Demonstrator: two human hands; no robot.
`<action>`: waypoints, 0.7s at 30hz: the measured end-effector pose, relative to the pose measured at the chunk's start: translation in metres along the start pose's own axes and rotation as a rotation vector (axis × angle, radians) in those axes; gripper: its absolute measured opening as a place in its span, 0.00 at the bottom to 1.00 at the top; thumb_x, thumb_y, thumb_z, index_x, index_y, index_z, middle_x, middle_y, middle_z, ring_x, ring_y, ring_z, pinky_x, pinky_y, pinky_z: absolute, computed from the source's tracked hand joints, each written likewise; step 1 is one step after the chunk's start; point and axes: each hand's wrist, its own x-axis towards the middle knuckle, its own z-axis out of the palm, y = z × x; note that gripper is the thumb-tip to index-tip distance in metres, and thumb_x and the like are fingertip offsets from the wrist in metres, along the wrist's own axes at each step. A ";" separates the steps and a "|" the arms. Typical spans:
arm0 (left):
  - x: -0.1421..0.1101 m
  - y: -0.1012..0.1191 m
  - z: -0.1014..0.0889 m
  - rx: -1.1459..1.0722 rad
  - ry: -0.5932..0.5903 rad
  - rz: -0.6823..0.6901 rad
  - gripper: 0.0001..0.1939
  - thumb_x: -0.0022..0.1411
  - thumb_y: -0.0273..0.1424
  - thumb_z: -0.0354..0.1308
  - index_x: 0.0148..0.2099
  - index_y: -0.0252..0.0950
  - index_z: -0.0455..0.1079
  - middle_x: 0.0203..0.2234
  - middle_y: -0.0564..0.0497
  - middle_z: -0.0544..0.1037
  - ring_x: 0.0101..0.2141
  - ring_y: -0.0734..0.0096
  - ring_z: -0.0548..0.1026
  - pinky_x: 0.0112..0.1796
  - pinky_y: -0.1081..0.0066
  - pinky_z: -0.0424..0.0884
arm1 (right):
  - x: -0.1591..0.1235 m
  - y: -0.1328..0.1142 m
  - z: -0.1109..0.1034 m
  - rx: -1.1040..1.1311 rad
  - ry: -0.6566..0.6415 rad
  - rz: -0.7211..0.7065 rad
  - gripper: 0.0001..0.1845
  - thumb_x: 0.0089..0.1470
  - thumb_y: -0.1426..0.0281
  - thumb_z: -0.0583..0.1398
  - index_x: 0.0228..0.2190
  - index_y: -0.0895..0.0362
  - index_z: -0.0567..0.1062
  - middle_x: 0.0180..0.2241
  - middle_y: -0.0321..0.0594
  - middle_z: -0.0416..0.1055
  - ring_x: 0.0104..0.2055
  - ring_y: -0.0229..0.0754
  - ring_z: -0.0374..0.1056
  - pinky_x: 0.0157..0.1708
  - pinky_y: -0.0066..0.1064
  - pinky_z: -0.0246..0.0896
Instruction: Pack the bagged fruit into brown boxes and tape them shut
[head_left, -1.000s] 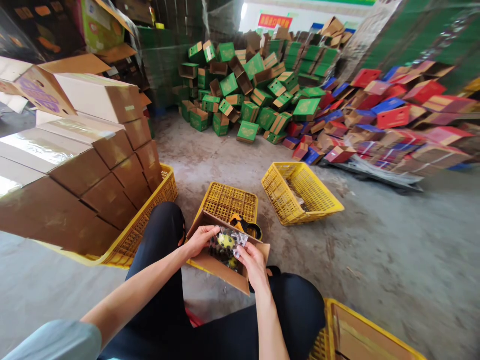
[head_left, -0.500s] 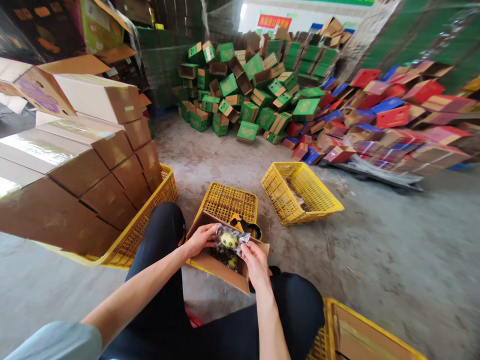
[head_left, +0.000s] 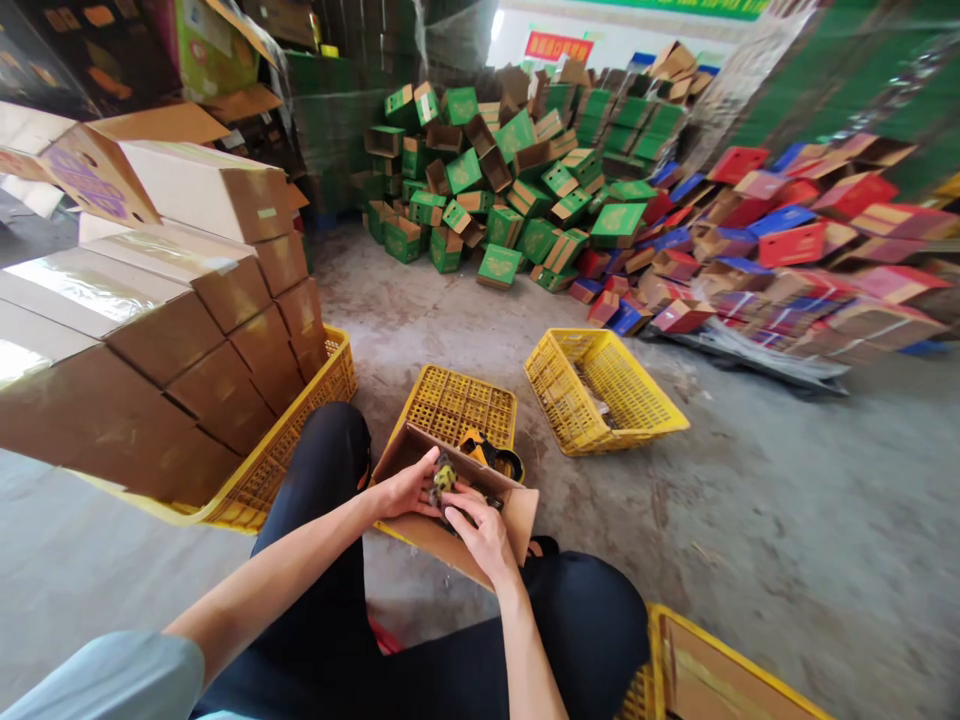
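Over an open cardboard box [head_left: 435,540], my left hand [head_left: 409,488] holds a small clear plastic packet [head_left: 444,477] with a yellow, black-dotted thing inside. The fingers of my right hand [head_left: 480,530] are bent against the packet's lower right side. Both hands are closed around it, and the plastic looks bunched up. What lies in the box is mostly hidden by my hands. The box rests tilted on an upturned yellow crate [head_left: 457,395]. Just behind the box's far edge lies an orange-and-black tool [head_left: 491,452], possibly a tape dispenser.
Stacked closed cartons [head_left: 187,320] fill a yellow crate [head_left: 341,365] on my left. Another yellow crate [head_left: 637,400] stands ahead to the right, and one holding cardboard [head_left: 739,665] is by my right knee. Heaps of green boxes [head_left: 499,265] and red-and-blue boxes [head_left: 791,245] lie farther back.
The packet, stretched flat between both hands before, is now turned and gathered in my left hand. My right hand has shifted left and down toward it.
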 end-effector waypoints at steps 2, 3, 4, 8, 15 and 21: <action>-0.001 0.001 -0.002 -0.015 0.003 0.005 0.39 0.59 0.65 0.58 0.51 0.34 0.77 0.43 0.40 0.83 0.39 0.59 0.81 0.42 0.63 0.76 | -0.001 -0.002 0.001 0.083 -0.032 0.033 0.21 0.58 0.50 0.65 0.44 0.51 0.86 0.54 0.47 0.78 0.60 0.56 0.72 0.62 0.48 0.65; -0.001 0.001 -0.003 -0.019 0.002 0.006 0.35 0.59 0.61 0.62 0.49 0.33 0.77 0.42 0.41 0.83 0.38 0.60 0.81 0.41 0.64 0.76 | 0.000 -0.002 0.000 0.132 -0.018 0.057 0.23 0.58 0.49 0.64 0.45 0.52 0.85 0.53 0.48 0.79 0.57 0.56 0.74 0.60 0.48 0.67; -0.001 0.001 -0.004 -0.020 -0.003 0.007 0.32 0.58 0.57 0.65 0.48 0.32 0.77 0.41 0.41 0.83 0.38 0.60 0.81 0.39 0.65 0.76 | 0.001 0.000 -0.002 0.171 0.018 0.082 0.24 0.58 0.49 0.64 0.46 0.52 0.85 0.51 0.48 0.81 0.55 0.55 0.76 0.59 0.48 0.69; -0.004 0.003 -0.003 -0.020 -0.042 -0.007 0.26 0.53 0.46 0.72 0.47 0.32 0.77 0.38 0.41 0.83 0.35 0.62 0.81 0.36 0.67 0.76 | 0.007 0.008 -0.011 0.162 0.245 0.144 0.30 0.54 0.46 0.66 0.48 0.54 0.83 0.51 0.50 0.80 0.54 0.56 0.76 0.56 0.48 0.71; -0.006 0.001 0.001 0.026 -0.159 0.039 0.29 0.54 0.41 0.74 0.55 0.34 0.75 0.44 0.39 0.82 0.40 0.59 0.82 0.41 0.65 0.77 | 0.007 0.020 -0.009 0.262 0.206 0.307 0.34 0.48 0.43 0.67 0.46 0.56 0.82 0.47 0.50 0.82 0.48 0.57 0.79 0.42 0.42 0.78; -0.002 0.008 -0.018 0.167 0.345 0.157 0.31 0.59 0.44 0.71 0.60 0.36 0.72 0.54 0.39 0.79 0.51 0.53 0.78 0.46 0.63 0.75 | 0.005 0.036 -0.017 0.175 0.326 0.374 0.31 0.43 0.41 0.66 0.35 0.56 0.80 0.32 0.45 0.81 0.34 0.53 0.80 0.33 0.42 0.79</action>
